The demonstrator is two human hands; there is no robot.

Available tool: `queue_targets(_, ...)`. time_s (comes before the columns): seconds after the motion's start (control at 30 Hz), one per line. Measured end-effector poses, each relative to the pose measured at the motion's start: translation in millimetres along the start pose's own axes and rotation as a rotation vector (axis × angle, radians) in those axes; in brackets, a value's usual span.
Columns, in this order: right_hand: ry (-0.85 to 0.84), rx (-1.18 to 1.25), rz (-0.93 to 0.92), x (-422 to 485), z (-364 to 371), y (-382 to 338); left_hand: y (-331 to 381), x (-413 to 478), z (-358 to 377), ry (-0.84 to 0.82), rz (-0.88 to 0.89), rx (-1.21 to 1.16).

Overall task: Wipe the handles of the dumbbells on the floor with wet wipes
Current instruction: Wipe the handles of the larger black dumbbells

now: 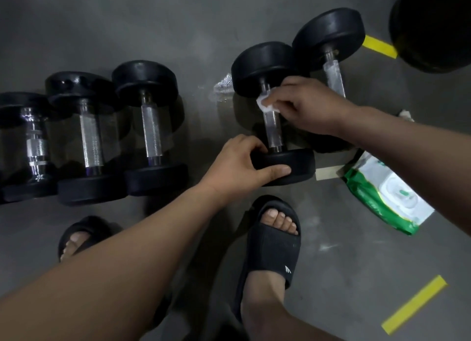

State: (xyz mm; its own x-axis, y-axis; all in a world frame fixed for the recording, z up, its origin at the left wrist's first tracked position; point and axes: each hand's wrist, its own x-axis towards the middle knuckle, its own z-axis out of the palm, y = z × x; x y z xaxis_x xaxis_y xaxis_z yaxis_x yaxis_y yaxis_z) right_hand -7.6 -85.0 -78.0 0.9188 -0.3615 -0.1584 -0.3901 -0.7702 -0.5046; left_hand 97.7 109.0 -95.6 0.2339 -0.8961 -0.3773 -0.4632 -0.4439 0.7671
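Note:
Several black dumbbells with knurled steel handles lie side by side on the grey floor. My left hand (237, 159) grips the near weight head (293, 166) of the fourth dumbbell from the left. My right hand (308, 106) pinches a crumpled white wet wipe (265, 103) against the upper end of that dumbbell's handle (274, 129). Another dumbbell (331, 34) lies just to its right, partly hidden by my right arm. Three more dumbbells (150, 126) lie in a row at the left.
A green and white wet wipe pack (382, 195) lies on the floor at the right, under my right forearm. My feet in black slides (270, 241) stand close to the dumbbells. Yellow tape marks (413, 305) cross the floor. A large black object (433, 24) fills the top right corner.

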Motion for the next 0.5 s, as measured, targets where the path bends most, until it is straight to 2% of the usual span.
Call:
queue_targets(0.17, 0.033, -0.018, 0.030, -7, -1, 0, -3, -3, -4, -0.015, 0.042, -0.063)
queue_targets(0.33, -0.278, -0.070, -0.204, -26, -5, -9, -7, -4, -10, -0.048, 0.004, -0.061)
queue_targets(0.4, -0.261, -0.102, -0.221, -19, -8, -8, -3, -2, -12, -0.040, 0.017, -0.037)
queue_targets(0.5, -0.096, -0.156, -0.116, 4, -8, -4, 2, 3, -16, -0.076, 0.003, 0.005)
